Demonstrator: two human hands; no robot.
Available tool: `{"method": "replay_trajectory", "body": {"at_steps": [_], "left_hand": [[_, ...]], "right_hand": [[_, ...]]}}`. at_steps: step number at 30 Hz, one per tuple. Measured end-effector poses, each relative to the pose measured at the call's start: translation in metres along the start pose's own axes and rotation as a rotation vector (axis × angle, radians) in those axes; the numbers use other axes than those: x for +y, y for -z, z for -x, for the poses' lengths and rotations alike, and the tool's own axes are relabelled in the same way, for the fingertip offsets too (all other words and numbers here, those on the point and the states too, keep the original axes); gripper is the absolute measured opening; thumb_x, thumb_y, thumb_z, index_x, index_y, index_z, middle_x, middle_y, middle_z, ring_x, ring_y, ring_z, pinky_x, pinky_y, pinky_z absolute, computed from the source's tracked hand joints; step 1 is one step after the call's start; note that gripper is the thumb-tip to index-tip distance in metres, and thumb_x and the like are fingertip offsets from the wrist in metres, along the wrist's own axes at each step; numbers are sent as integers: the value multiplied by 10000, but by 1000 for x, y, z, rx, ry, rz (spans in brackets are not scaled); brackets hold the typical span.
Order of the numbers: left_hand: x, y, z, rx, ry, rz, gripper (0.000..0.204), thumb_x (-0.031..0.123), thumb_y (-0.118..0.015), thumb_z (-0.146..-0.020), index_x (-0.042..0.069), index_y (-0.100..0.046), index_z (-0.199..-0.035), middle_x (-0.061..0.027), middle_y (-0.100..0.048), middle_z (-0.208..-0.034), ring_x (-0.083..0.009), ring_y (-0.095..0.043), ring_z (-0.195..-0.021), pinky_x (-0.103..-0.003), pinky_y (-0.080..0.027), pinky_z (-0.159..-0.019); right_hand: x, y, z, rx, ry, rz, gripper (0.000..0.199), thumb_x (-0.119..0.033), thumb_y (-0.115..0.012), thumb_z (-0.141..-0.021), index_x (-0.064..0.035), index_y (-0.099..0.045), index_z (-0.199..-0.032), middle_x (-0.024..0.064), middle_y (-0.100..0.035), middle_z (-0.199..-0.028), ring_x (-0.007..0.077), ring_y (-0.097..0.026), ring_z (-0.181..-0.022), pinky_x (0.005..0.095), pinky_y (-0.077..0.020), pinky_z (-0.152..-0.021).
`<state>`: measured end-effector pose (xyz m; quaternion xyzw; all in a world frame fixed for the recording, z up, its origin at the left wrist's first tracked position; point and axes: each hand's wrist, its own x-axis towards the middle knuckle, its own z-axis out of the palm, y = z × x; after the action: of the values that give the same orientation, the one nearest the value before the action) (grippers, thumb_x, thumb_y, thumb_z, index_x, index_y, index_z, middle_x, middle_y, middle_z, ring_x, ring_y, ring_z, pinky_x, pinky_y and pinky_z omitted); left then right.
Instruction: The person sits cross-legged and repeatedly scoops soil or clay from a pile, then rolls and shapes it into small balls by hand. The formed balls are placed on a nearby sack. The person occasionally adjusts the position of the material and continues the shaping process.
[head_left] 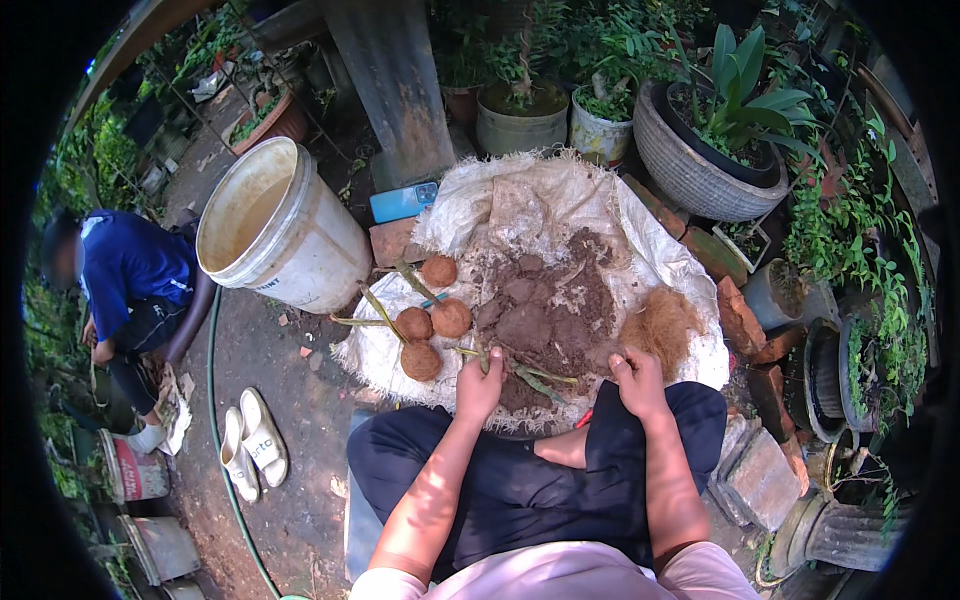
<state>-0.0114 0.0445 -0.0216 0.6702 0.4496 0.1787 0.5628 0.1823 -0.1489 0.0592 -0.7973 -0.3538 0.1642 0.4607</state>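
My left hand (480, 385) is closed around a short green plant stem (484, 358) at the near edge of a white woven sack (655, 235). My right hand (638, 384) is pinched closed beside a tuft of brown fibre (664, 330); what its fingers hold, if anything, I cannot make out. More green stem pieces (540, 383) lie between the hands. Beyond them is a heap of dark, lumpy soil (530, 320). Several brown fibre-covered balls (421, 361) sit on the left of the sack, some with green stems (379, 308) beside or in them.
A white bucket (320, 245) stands left of the sack, near a blue phone (403, 202) on a brick. Potted plants (715, 150) and bricks (740, 318) border the far and right sides. Slippers (262, 437) and a green hose (213, 400) lie left, where another person (140, 270) sits.
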Motion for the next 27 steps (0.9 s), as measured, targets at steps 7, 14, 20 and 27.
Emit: {"method": "replay_trajectory", "body": {"at_steps": [7,14,20,27], "left_hand": [[8,-3,3,-88,104,158,439,362,-449,-1075,25,-718,-1162,-15,-653,-725,-83,-602,-654,-250,-490,-647],[21,-12,13,-314,79,212,493,329,-454,-1076,33,-456,-1470,-17,-647,-930,-60,-576,-707,-236,-477,-644],[19,-13,13,-351,-23,148,569,315,-503,-1056,44,-334,-1526,-42,-639,-985,-79,-601,-768,-220,-495,-633],[20,-5,15,-607,283,423,643,486,-487,-1033,84,-347,-1514,-70,-618,-1130,-115,-634,-835,-261,-532,-612]], "right_hand": [[27,-33,-29,40,-233,118,411,-260,-645,-957,-20,-600,-1287,166,-696,-816,242,-667,-689,363,-506,-649],[9,-65,-14,-155,255,102,569,-258,-666,-927,-81,-509,-1445,199,-462,-1480,377,-464,-1303,451,-368,-1105],[5,-92,2,-504,-49,-535,421,-185,-643,-971,-17,-543,-1343,146,-666,-1170,242,-638,-1031,366,-490,-953],[19,-96,0,-571,-230,-973,254,-101,-668,-959,-3,-539,-1154,44,-623,-928,107,-615,-813,288,-524,-730]]}}
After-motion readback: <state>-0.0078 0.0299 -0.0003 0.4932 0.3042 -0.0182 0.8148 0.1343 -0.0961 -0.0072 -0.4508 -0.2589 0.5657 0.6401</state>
